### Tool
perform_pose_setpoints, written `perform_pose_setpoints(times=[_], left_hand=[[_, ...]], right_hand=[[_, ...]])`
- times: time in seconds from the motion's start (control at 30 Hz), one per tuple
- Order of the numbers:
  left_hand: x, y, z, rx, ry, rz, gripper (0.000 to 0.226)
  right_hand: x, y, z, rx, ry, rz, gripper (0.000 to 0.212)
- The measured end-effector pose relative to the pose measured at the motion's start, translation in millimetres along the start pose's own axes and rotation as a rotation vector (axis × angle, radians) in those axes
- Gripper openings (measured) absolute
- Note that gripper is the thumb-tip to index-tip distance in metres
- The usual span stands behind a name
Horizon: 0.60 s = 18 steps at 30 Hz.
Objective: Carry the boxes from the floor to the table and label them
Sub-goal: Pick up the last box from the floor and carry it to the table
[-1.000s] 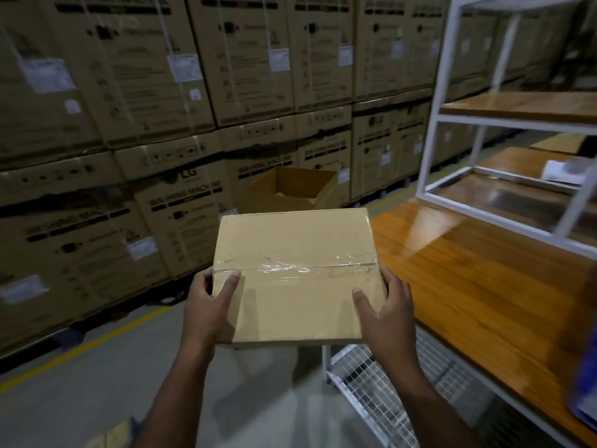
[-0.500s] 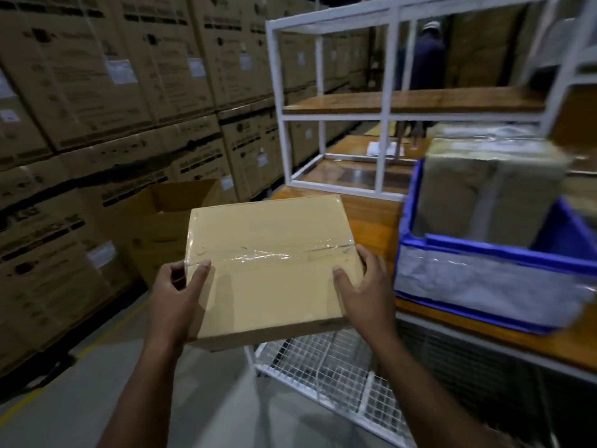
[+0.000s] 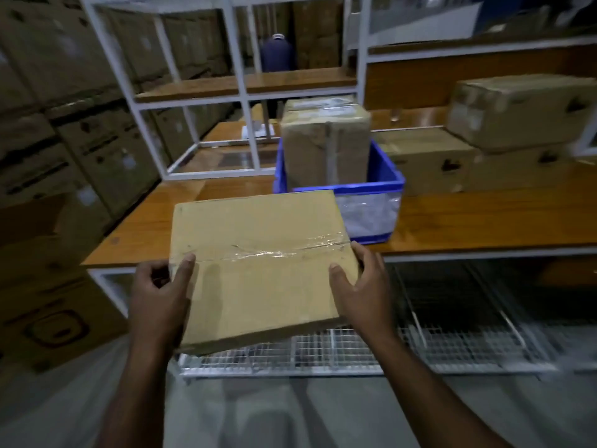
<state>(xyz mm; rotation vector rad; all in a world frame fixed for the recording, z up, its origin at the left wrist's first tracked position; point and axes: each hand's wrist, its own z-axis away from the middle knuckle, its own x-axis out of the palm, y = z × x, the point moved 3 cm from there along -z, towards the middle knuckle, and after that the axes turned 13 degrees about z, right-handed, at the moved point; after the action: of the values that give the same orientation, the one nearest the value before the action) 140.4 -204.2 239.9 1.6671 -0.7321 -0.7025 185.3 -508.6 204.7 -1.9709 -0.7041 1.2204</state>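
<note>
A: What's changed?
B: View has swung round; counter (image 3: 484, 221) now dead ahead, not off to the side.
A: Box (image 3: 258, 263)?
B: Off the floor, held over counter's front edge. Left hand (image 3: 158, 295) & right hand (image 3: 361, 286) each clamp a side, firm grip.
A: Next?
B: Prob set it down left of blue bin (image 3: 371, 189), then label.

We see bare table (image 3: 155, 218) top ahead of the box (image 3: 261, 270), open on the left. A blue bin (image 3: 381, 184) with a parcel (image 3: 326, 143) blocks the middle; 3 stacked boxes (image 3: 484, 137), possibly more, fill the right. The white frame (image 3: 240, 88) closes off the back.
</note>
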Motion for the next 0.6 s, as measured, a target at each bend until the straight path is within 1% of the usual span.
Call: perform_pose_setpoints(times=[0.17,0.3,0.43,0.6], left_hand=[[60,5,36,0.007,-0.123,0.024,0.036],[106,15,61,0.036,-0.210,0.030,0.043],[157,27,85,0.049,-0.259,0.049,0.039],[233,43,115,0.083,-0.299,0.067,0.033]], right_hand=[[-67,42,3,0.080,0.108,0.047,0.044],[-112,74,-1,0.135,0.168,0.075,0.047],[-151,110,-13,0.173,0.203,0.081,0.046],[-207,157,-48,0.200,0.226,0.092,0.048]])
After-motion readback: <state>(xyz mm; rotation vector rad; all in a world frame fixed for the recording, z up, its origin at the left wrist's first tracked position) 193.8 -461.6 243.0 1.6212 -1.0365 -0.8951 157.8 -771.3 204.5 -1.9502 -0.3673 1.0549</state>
